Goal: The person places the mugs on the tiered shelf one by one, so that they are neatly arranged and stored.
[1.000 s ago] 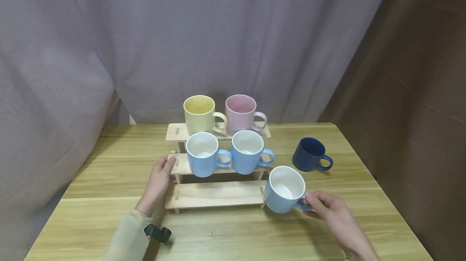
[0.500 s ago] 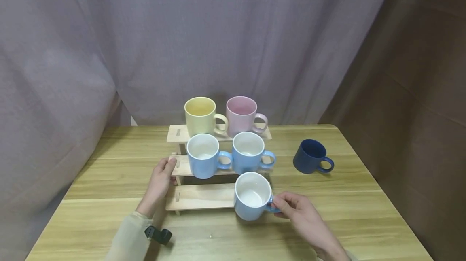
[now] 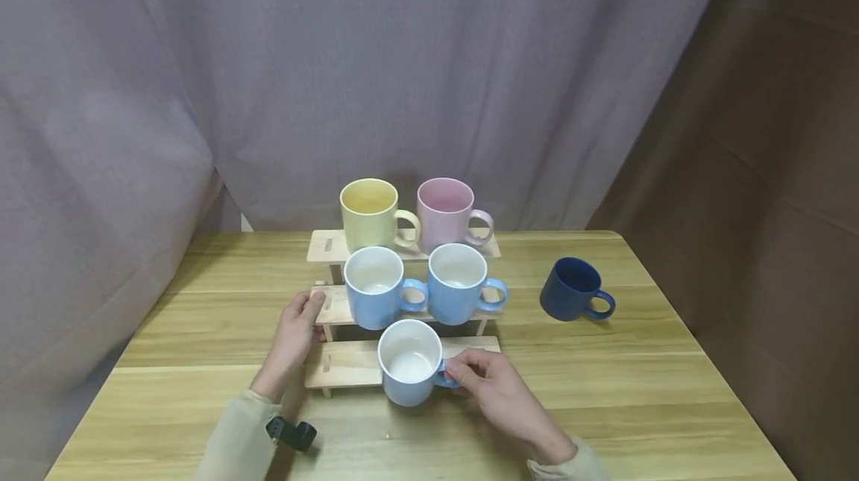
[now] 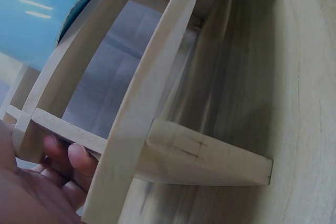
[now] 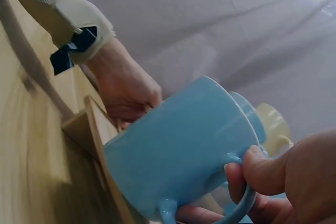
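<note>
My right hand (image 3: 499, 399) pinches the handle of a light blue mug (image 3: 409, 369) with a white inside. The mug is upright, overlapping the front edge of the lowest step of a wooden three-step rack (image 3: 349, 365) in the head view. With its thumb on top and fingers curled beneath, my left hand (image 3: 295, 335) grips the left end of the middle step; those fingers (image 4: 63, 156) show in the left wrist view. On that step stand a left blue mug (image 3: 372, 302) and a right blue mug (image 3: 456, 294), handles to the right.
A yellow mug (image 3: 367, 227) and a pink mug (image 3: 443, 224) stand on the top step. To the right of the rack, a dark blue mug (image 3: 569, 291) sits on the wooden table (image 3: 671, 406). Behind the table hangs a grey curtain (image 3: 403, 71).
My right hand has carried the light blue mug leftward, from the rack's right end to about the middle of the lowest step. The left hand has kept its grip on the rack.
</note>
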Demonstrator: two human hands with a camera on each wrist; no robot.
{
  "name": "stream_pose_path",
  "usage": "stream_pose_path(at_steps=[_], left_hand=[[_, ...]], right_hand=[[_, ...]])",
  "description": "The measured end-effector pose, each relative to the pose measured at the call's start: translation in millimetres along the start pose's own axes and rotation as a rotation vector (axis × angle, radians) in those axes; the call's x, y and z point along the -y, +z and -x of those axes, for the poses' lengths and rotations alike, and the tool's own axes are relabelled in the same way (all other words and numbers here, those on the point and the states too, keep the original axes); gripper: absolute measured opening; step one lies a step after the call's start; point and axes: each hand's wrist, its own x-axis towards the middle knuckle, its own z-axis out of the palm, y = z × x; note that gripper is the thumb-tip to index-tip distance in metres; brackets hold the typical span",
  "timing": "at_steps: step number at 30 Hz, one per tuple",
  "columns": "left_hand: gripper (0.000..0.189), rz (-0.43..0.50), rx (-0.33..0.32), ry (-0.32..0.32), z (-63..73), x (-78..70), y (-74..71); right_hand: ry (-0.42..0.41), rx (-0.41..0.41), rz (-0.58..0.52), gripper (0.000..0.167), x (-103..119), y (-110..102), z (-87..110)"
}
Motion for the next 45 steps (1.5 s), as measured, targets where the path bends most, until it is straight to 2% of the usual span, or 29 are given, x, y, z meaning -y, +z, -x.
stream_pose_path(at_steps=[7, 14, 21, 29, 35, 45], left_hand=[[0.044, 0.017, 0.002, -0.025, -0.6, -0.7, 0.4], [0.043, 0.006, -0.009, -0.012, 0.8, -1.1, 1.4], [0.042, 0.004, -0.019, 0.004, 1.9, -4.2, 2.7], [0.043, 0.019, -0.004, -0.023, 0.7, -6.1, 0.6], [0.042, 0.007, -0.011, -0.004, 1.3, -5.8, 1.2], [0.044, 0.002, -0.005, -0.017, 2.1, -3.6, -0.4]], right_hand=[[-0.018, 0.002, -0.039, 0.026, -1.1, 20.9, -9.2], [-0.006, -0.003, -0.050, 0.025, -2.8, 31.8, -17.8], [0.016, -0.021, -0.047, 0.024, -3.8, 35.4, -22.5], [0.025, -0.044, -0.017, 0.022, 1.1, 37.8, -22.5], [0.018, -0.060, -0.041, 0.024, 2.4, 38.3, -22.2], [0.017, -0.042, -0.064, 0.026, 0.0, 39.9, -22.7]])
